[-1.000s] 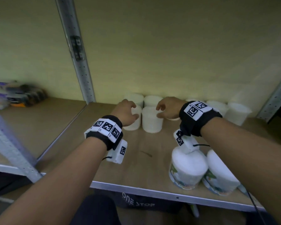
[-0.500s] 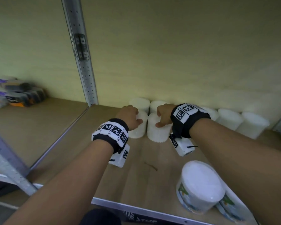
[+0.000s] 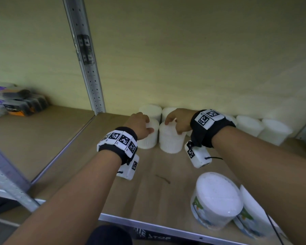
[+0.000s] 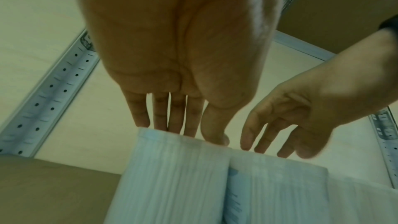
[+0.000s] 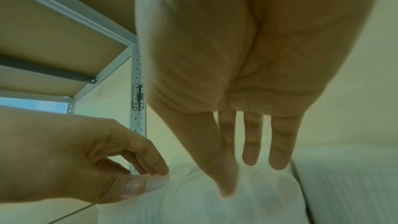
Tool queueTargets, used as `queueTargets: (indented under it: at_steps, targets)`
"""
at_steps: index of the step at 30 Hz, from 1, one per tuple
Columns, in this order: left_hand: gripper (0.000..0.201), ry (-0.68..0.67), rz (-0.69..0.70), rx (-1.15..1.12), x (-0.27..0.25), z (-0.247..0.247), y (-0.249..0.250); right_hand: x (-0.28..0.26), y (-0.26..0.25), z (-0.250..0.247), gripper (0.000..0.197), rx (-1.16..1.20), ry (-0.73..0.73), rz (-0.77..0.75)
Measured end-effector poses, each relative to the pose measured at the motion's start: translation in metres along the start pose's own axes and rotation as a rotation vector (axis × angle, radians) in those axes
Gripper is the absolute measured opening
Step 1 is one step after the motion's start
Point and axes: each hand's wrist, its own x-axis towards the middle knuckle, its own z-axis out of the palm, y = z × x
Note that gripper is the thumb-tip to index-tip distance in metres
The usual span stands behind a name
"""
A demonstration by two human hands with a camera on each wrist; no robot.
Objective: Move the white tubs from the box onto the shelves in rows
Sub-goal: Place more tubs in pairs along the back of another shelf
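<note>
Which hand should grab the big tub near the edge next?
The right hand, probably. The big tub stands under the right forearm near the shelf edge; the left hand is farther off.

Your left hand rests on the left front tub and your right hand on the right front tub, side by side on the shelf, back-row tubs behind along the wall, two big tubs at the front right.
</note>
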Motion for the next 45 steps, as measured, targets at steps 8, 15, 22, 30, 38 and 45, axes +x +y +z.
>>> queueTargets:
  at_steps: [8, 15, 22, 30, 38, 45]
  targets:
    - [0.051, 0.002, -0.004, 0.006, -0.001, 0.001, 0.000, 0.008, -0.001, 0.012, 0.066, -0.078, 0.037, 0.094]
    - [0.050, 0.003, 0.000, -0.010, 0.000, 0.002, -0.001, 0.003, -0.002, 0.007, 0.060, -0.070, -0.002, 0.043]
    - [0.049, 0.008, 0.001, -0.027, 0.000, 0.003, -0.002, 0.001, 0.001, 0.001, 0.050, 0.020, 0.030, 0.010]
    - [0.048, 0.023, 0.001, -0.042, 0.001, 0.005, -0.003, 0.005, 0.001, 0.010, 0.064, -0.045, 0.043, 0.096]
    - [0.048, 0.029, 0.006, -0.056, 0.002, 0.007, -0.005, 0.005, 0.000, 0.008, 0.060, -0.057, 0.019, 0.065]
    - [0.047, 0.038, 0.007, -0.051, 0.002, 0.007, -0.004, -0.001, 0.001, 0.002, 0.058, -0.022, -0.026, 0.018]
